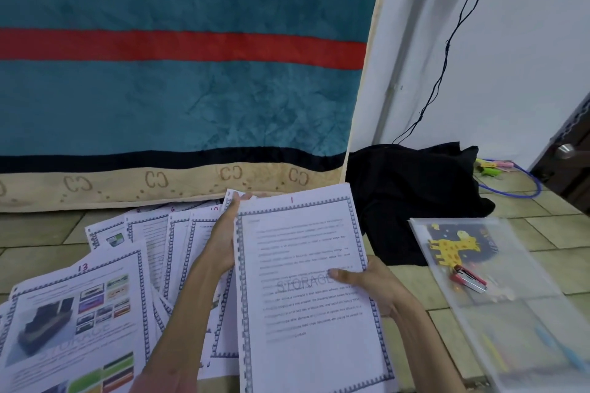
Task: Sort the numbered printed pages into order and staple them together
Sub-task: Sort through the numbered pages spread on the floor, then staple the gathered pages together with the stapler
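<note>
Now page 1 [306, 281] sits between left hand [223, 242] and right hand [367, 284] thumb.

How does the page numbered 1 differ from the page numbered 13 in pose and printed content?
Page 1 is held up, the left hand along its left edge and the right hand gripping its right edge; page 13 lies flat on the floor among other sheets. Page 1 shows only text; page 13 carries colour pictures. Both have a handwritten red number, a blue patterned border and a STORAGE watermark.
</note>
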